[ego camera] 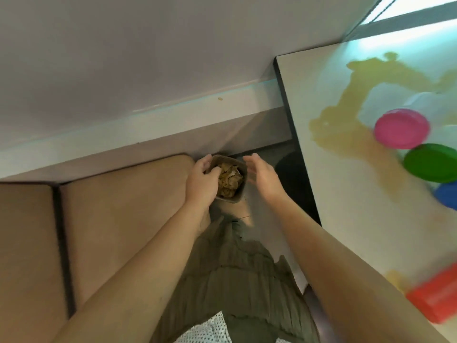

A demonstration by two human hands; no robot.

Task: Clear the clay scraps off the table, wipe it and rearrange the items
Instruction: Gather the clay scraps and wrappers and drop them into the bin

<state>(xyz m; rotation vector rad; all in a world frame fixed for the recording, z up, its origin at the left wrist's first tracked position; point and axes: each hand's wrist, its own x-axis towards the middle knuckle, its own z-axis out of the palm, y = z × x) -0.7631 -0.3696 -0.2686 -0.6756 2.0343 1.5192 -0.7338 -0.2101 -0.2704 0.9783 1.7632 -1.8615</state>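
A small grey bin (241, 167) stands on the floor between the sofa and the table, holding beige clay scraps (228, 180). My left hand (201, 180) reaches over the bin's left rim, its fingers curled down onto the scraps. Just right of the bin, my right hand (263, 173) hovers with straight fingers and holds nothing. The white table (346, 169) at the right is smeared with a wide yellowish clay stain (346, 107).
On the table's right side lie a pink lid (401, 128), a green lid (431, 162), a blue lid (447, 194) and a red block (435, 297). A tan sofa (111, 219) fills the left. A white wall and skirting run behind the bin.
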